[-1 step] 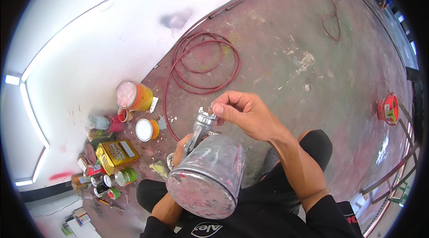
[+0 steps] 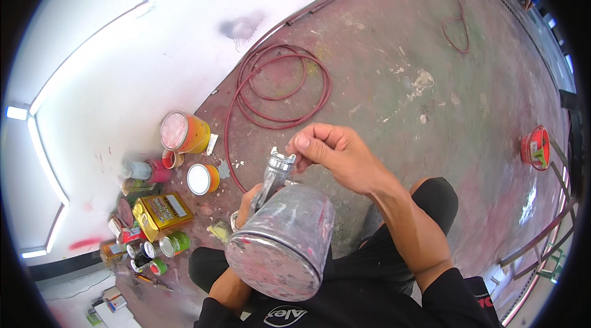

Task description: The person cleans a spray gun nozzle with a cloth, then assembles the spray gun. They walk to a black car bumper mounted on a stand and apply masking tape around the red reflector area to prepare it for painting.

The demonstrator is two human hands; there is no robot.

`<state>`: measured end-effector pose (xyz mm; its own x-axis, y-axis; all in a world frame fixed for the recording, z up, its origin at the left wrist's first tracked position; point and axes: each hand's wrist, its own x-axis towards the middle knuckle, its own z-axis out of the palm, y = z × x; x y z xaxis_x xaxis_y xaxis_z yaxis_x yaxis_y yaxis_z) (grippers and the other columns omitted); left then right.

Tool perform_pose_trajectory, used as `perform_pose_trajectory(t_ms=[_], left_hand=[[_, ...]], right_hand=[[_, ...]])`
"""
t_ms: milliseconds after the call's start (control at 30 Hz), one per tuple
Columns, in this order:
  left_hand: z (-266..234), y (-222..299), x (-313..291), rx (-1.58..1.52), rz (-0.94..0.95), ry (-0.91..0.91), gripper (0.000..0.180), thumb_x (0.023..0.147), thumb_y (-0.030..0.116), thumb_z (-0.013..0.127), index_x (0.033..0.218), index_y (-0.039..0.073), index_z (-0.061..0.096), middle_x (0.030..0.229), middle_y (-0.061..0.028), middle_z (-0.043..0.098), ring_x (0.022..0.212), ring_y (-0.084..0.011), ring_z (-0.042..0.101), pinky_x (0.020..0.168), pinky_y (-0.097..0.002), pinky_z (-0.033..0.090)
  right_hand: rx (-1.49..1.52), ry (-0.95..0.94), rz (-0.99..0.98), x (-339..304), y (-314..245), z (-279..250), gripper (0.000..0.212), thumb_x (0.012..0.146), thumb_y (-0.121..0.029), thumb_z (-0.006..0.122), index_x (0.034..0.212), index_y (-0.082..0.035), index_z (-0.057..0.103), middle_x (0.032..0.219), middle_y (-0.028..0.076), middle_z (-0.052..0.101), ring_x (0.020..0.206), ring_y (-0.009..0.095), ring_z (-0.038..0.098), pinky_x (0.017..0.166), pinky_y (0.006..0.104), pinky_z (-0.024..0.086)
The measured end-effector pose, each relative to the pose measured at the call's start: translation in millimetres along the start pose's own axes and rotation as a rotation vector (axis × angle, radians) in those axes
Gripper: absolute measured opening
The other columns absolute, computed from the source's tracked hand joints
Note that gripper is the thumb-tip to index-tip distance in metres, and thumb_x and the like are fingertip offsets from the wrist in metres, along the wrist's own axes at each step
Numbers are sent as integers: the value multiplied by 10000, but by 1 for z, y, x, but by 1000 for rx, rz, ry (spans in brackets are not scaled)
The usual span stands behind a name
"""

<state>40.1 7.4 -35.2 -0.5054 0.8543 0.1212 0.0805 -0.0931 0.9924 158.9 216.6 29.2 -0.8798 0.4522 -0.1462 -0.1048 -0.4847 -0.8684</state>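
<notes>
My left hand point(image 2: 248, 204) is closed round a metal spray gun point(image 2: 275, 172), mostly hidden behind its cup. The paint-smeared, translucent cup point(image 2: 295, 217) tilts toward me, its round lid facing the lower edge. The gun's silver nozzle end points up and away, with horns on its air cap point(image 2: 281, 157). Just right of that cap is my right hand point(image 2: 338, 152), thumb and fingers pinched together. Anything between those fingertips is too small to make out, and whether they touch the cap I cannot tell.
Coiled red hose point(image 2: 286, 122) lies on the stained floor ahead. By the white wall at left stand an orange paint can point(image 2: 197, 134), a white-lidded can point(image 2: 200, 179), a yellow rectangular tin point(image 2: 161, 214) and several smaller cans. A red bucket point(image 2: 534, 148) sits far right beside metal bars point(image 2: 542, 248).
The spray gun and its cup have shifted slightly left. My right fingertips have changed position a little beside the air cap.
</notes>
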Motion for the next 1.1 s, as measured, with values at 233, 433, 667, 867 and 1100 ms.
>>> perform_pose_trajectory(t_ms=[233,433,667,867,1100], left_hand=[[6,-3,1,23,10,-48,462,912,49,804,1318,-2,589,998,-132,750,820,-193,737,736,-308,578],[6,-4,6,33,10,-63,457,909,50,805,1310,-3,591,985,-131,745,803,-191,729,727,-305,575],[7,-7,8,56,27,-61,452,905,51,805,1300,-5,592,970,-129,738,783,-190,720,717,-302,571],[10,-9,13,102,46,-28,447,902,51,806,1291,-6,594,957,-128,732,766,-188,712,708,-300,567],[20,-14,16,271,151,126,441,899,52,807,1281,-8,595,942,-126,725,746,-186,703,698,-297,563]], right_hand=[[-38,97,150,-2,-3,-6,386,1125,-357,536,1180,-21,718,992,40,727,833,104,628,818,286,538],[-101,116,166,-2,-2,-8,398,1132,-365,514,1181,-27,719,996,30,721,823,102,624,814,289,537],[52,264,201,1,5,-6,384,1134,-314,472,1339,-23,618,1115,67,704,864,122,650,814,303,549],[-39,312,329,6,29,-7,375,1125,-248,445,1392,-6,550,1219,111,669,922,144,655,820,317,562],[76,297,296,10,64,-8,339,1125,-255,505,1331,-10,616,1093,77,699,831,133,647,739,308,555]])
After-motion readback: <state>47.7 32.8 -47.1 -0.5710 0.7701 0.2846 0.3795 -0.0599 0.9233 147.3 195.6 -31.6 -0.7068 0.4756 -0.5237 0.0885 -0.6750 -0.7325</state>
